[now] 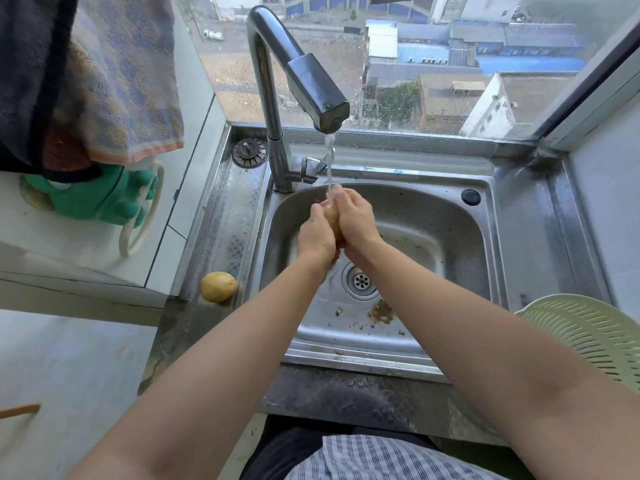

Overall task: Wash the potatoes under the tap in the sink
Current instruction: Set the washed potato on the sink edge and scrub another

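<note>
Over the steel sink (pixel 460 233), my left hand (pixel 317 235) and my right hand (pixel 355 216) are pressed together around a yellow potato (pixel 331 216). Only a strip of it shows between the palms. Water runs from the chrome tap (pixel 317 95) onto the potato and my right fingers. A second potato (pixel 219 286) lies on the sink's left ledge, apart from both hands.
A pale green colander (pixel 595 337) sits at the right edge of the counter. Green rubber gloves (pixel 100 199) and hanging towels (pixel 124 81) are at the left. A sink strainer plug (pixel 249 152) rests behind the tap. Dirt specks lie near the drain (pixel 361 280).
</note>
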